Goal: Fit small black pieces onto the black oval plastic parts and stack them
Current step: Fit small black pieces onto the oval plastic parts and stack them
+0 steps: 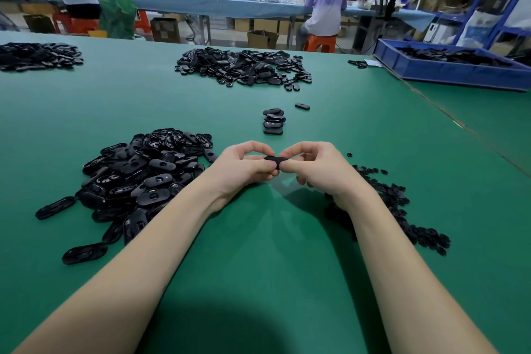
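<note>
My left hand (244, 165) and my right hand (313, 165) meet over the green table (258, 238) and together pinch one black oval part (275, 159), each by an end. Fingers hide most of it, so I cannot tell whether a small piece sits on it. A heap of black oval parts (138, 181) lies to the left of my left hand. Small black pieces (393, 204) are spread to the right, partly under my right wrist. Beyond my hands stands a short stack of oval parts (273, 121).
One loose oval part (302, 106) lies right of the stack. A larger heap (244, 69) sits mid-table and another (37, 55) at the far left. A blue bin (448, 70) of parts stands at the right. People work at a bench behind.
</note>
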The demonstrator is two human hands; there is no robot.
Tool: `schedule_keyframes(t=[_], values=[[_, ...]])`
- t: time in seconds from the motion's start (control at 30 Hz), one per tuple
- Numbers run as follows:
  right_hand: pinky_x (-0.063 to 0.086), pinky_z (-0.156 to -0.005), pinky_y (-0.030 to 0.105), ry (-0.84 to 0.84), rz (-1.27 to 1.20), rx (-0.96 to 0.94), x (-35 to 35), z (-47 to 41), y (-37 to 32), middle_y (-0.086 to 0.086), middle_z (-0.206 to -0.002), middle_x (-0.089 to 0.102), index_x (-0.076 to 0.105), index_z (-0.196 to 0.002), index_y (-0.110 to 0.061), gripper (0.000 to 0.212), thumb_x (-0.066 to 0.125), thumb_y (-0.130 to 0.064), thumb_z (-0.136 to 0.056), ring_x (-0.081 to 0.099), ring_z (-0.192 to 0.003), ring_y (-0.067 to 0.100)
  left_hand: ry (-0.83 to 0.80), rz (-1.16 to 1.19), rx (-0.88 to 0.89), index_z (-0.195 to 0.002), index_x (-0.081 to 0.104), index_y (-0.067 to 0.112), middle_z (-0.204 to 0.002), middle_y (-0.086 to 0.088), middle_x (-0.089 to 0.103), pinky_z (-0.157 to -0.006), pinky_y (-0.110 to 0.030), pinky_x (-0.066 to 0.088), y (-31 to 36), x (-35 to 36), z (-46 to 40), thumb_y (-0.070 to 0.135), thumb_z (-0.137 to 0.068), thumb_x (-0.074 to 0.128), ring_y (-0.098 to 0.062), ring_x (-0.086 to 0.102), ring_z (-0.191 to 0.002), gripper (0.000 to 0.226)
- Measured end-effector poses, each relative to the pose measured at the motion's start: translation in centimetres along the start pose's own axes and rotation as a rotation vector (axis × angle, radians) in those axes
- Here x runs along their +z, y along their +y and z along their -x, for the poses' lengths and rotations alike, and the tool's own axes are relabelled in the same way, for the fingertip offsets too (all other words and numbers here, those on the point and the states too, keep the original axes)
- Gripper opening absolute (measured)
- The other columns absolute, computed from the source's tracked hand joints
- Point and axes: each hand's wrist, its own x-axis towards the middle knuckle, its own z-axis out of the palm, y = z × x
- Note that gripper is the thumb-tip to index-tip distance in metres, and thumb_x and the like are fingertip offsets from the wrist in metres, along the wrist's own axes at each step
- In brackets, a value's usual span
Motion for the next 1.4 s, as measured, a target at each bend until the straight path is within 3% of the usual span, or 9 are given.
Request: schedule_keyframes(t=[0.13,0.33,0.57,0.63,0.87,0.97,1.07,1.2,1.4], values=[[0.034,-0.052,0.02,0.057,-0.003,0.025,0.6,-0.1,0.2,-0.006,-0.064,0.054,0.075,-0.093,-0.013,0.01,0.077,-0.015,-0.084,0.042,-0.046,0.004,0.022,-0.049,0.006,-0.095,0.063,0.008,-0.089,-0.017,0.073,-0.086,-0.03,0.057,-0.1,0.1,0.1,-0.007,-0.088,0.068,-0.022,0.067,-0.078,0.018],[0.034,-0.045,0.011,0.08,0.058,-0.01,0.7,-0.3,0.6,-0.018,-0.05,0.053,0.071,-0.081,-0.02,0.006,0.077,-0.017,-0.081,0.045,-0.045,0.0,0.052,-0.091,-0.005,-0.096,0.067,0.007,-0.09,-0.017,0.075,-0.088,-0.031,0.057,0.0,0.4,0.1,-0.005,-0.086,0.071,-0.023,0.068,-0.079,0.015],[0.038,-0.054,0.021,0.14,0.144,-0.057,1.4,-0.6,0.8,-0.016,-0.053,0.053,0.065,-0.076,-0.023,0.016,0.081,-0.026,-0.076,0.046,-0.048,0.0,0.151,-0.224,0.029,-0.093,0.067,0.012,-0.077,-0.004,0.075,-0.066,-0.023,0.05,-0.5,1.2,-0.1,0.001,-0.087,0.072,-0.012,0.063,-0.061,0.014],[0.037,-0.051,0.016,0.147,0.123,-0.067,1.4,-0.6,0.9,-0.014,-0.056,0.053,0.066,-0.079,-0.023,0.014,0.08,-0.024,-0.078,0.045,-0.047,-0.001,0.158,-0.252,0.079,-0.095,0.068,0.014,-0.075,0.001,0.075,-0.063,-0.017,0.049,-0.7,1.1,-0.1,0.004,-0.087,0.073,-0.007,0.064,-0.06,0.014],[0.042,-0.055,0.022,0.202,-0.101,0.018,1.7,-1.0,1.0,-0.006,-0.073,0.064,0.067,-0.092,-0.025,0.009,0.071,-0.018,-0.087,0.052,-0.045,0.005,0.2,-0.824,0.345,-0.094,0.069,0.029,-0.086,0.013,0.072,-0.072,-0.01,0.049,-0.5,-0.2,-0.7,0.017,-0.083,0.076,-0.001,0.064,-0.07,0.018],[0.056,-0.073,0.032,0.166,-0.034,0.033,2.1,-1.2,1.3,-0.008,-0.082,0.07,0.064,-0.097,-0.029,0.014,0.071,-0.03,-0.085,0.069,-0.068,0.013,0.241,-0.911,0.316,-0.089,0.07,0.033,-0.089,0.015,0.071,-0.07,-0.006,0.045,-0.1,-0.8,-2.3,0.024,-0.08,0.078,-0.003,0.064,-0.069,0.015],[0.057,-0.09,0.04,0.156,0.077,0.048,2.5,-1.2,1.5,-0.01,-0.084,0.07,0.062,-0.099,-0.031,0.019,0.07,-0.036,-0.083,0.072,-0.089,0.021,0.317,-0.954,0.235,-0.089,0.069,0.033,-0.09,0.012,0.069,-0.086,-0.028,0.053,1.0,-0.3,-5.8,0.027,-0.08,0.078,-0.014,0.066,-0.082,0.014],[0.056,-0.093,0.041,0.147,0.118,0.061,2.4,-1.0,1.4,-0.012,-0.082,0.071,0.065,-0.095,-0.031,0.016,0.07,-0.038,-0.082,0.073,-0.091,0.021,0.377,-0.939,0.099,-0.087,0.064,0.032,-0.094,0.01,0.068,-0.092,-0.032,0.052,2.4,1.0,-10.5,0.029,-0.079,0.075,-0.019,0.065,-0.101,0.014],[0.057,-0.09,0.039,0.131,0.088,0.074,1.9,-0.8,1.3,-0.012,-0.081,0.07,0.068,-0.09,-0.031,0.009,0.07,-0.036,-0.082,0.072,-0.091,0.02,0.467,-0.927,0.007,-0.105,0.061,0.028,-0.111,0.002,0.067,-0.09,-0.032,0.05,1.8,0.6,-12.9,0.03,-0.081,0.074,-0.022,0.061,-0.106,0.028]])
